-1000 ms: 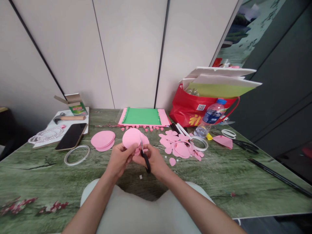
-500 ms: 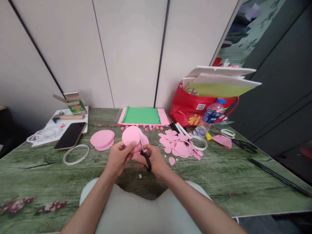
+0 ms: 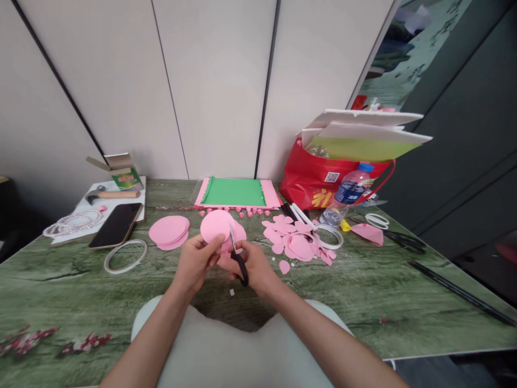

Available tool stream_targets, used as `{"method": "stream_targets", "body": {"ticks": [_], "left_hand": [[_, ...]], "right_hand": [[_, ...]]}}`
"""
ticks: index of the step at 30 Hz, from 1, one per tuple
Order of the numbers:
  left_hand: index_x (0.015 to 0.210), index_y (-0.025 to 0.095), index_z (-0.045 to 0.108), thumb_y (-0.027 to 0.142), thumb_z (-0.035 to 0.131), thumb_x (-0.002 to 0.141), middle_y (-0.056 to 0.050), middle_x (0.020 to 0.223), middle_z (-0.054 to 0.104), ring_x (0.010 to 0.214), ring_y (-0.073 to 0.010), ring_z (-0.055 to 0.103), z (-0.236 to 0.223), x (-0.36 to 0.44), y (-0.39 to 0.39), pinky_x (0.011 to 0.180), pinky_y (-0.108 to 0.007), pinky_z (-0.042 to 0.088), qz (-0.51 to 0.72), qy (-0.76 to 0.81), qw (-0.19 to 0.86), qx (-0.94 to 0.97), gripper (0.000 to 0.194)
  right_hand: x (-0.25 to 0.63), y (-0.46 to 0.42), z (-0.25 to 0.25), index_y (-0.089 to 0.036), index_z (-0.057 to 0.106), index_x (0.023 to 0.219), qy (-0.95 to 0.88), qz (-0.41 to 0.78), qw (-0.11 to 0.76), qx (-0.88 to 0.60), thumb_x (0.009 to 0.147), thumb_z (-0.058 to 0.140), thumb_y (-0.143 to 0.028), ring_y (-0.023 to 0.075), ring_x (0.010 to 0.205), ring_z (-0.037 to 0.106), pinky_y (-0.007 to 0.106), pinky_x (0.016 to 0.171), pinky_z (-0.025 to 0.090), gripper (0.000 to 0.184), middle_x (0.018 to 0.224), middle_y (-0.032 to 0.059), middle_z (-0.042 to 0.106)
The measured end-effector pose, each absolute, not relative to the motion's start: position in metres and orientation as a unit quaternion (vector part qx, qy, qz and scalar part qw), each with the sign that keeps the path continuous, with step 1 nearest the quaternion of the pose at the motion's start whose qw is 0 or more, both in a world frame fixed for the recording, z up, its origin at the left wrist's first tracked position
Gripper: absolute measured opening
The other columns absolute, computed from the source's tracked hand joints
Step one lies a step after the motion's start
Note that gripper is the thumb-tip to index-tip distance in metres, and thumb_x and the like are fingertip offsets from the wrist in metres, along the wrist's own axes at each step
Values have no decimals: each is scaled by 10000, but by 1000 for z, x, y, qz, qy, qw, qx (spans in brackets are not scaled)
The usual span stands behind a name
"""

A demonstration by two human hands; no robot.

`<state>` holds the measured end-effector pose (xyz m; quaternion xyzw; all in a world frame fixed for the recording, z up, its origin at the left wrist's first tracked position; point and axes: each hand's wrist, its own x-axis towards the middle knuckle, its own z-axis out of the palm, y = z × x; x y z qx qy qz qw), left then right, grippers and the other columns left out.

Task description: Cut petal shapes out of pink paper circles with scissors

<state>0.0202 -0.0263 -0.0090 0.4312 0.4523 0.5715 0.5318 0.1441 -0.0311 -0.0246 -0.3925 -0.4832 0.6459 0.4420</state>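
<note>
My left hand (image 3: pixel 198 260) pinches a round pink paper disc (image 3: pixel 215 226) at its lower edge. In my right hand (image 3: pixel 251 267) is a pair of scissors (image 3: pixel 239 261) with black handles, its blades pointing up against the disc's right edge. More pink paper (image 3: pixel 239 233) shows behind the disc and blades, partly hidden by my hands. To the left lies a stack of pink paper circles (image 3: pixel 168 230). A heap of pink petal-shaped cutouts (image 3: pixel 297 237) spreads to the right, with a single petal (image 3: pixel 284 267) in front of it.
Behind my hands lie green paper (image 3: pixel 234 192) and a row of small pink pieces. A phone (image 3: pixel 116 225), tape ring (image 3: pixel 125 256) and hammer (image 3: pixel 117 194) are at left. A red bag (image 3: pixel 309 175), bottle (image 3: pixel 347 194), second tape roll (image 3: pixel 329 236) and black scissors (image 3: pixel 406 242) stand or lie at right.
Almost nothing differs. The view has shifted very slightly, and my hands hold the disc and scissors in nearly the same place.
</note>
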Motion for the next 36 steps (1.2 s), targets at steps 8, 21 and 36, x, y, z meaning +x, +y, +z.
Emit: {"method": "stream_targets", "body": {"ticks": [8,21,36], "left_hand": [[523,123,548,303,708,626,59,372,443,320,-17,306,-14,19,-23,328,-162,168,542,462,534,456,262],[525,137,530,294,686,646,78,355,395,324,-17,259,-9,19,-26,351,-169,158,549,448,531,464,252],[532,150,468,326,660,680,76,407,423,315,-19,320,-7,19,-26,317,-153,195,569,438,536,444,300]], "right_hand": [[146,-32,-22,-187,459,781,-473,635,476,-383,438,812,-322,79,495,477,204,508,372,511,597,-51,587],[146,-29,-25,-179,479,767,-483,631,473,-382,461,797,-365,61,424,409,180,431,300,479,471,-90,500],[147,-31,-23,-180,485,686,-462,644,465,-395,450,800,-394,45,358,389,213,410,429,448,447,-98,464]]}}
